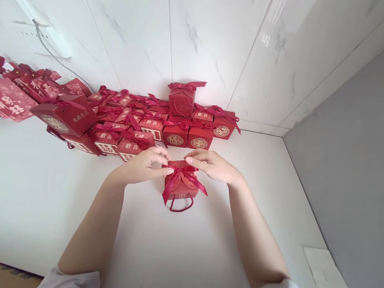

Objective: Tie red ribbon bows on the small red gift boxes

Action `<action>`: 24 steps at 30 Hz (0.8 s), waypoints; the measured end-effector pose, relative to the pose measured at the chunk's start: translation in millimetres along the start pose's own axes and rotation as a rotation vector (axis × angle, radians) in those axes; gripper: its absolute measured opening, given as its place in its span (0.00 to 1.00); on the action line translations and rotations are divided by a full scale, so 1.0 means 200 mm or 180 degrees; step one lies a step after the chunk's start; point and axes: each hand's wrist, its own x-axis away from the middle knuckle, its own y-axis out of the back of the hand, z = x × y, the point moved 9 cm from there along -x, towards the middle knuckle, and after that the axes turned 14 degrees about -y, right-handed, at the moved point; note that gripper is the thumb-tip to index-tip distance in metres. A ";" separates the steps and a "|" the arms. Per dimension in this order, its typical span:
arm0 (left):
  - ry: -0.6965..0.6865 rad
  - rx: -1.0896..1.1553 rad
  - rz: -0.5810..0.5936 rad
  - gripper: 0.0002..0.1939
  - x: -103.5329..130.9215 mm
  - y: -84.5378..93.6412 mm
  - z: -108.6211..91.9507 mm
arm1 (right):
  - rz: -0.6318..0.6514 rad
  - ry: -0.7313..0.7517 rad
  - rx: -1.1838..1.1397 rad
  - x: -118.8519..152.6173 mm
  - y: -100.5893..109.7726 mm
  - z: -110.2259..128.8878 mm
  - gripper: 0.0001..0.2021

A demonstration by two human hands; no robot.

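A small red gift box [179, 193] stands on the white table in front of me, with a dark red cord handle [181, 209] hanging out toward me. Across its top runs a crimson satin ribbon [173, 186] tied in a bow, its two tails spread over the front. My left hand [149, 163] pinches the ribbon at the left side of the box, thumb toward me. At the right side, my right hand [212, 164] has its fingers closed on the ribbon near the box's top edge. The fingers partly hide the bow's loops.
Several ribboned red boxes [175, 138] stand in rows against the marbled wall, with one box [181, 101] stacked on top. More red bags [3, 95] lie at the far left. A white sheet [328, 275] lies at right, beside a grey panel [364, 152].
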 end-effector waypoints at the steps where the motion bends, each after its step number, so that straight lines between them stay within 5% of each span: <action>1: -0.0018 -0.0051 -0.0065 0.18 0.00 0.01 -0.01 | -0.0075 0.0033 0.0056 0.00 0.01 0.00 0.28; 8: 0.0003 -0.0069 -0.0326 0.16 -0.01 0.03 -0.08 | -0.0340 0.0076 0.0294 0.02 0.03 0.03 0.28; 24: -0.0026 0.0048 -0.0598 0.23 -0.04 0.04 -0.02 | -0.0276 -0.0258 0.0004 0.00 0.04 -0.03 0.28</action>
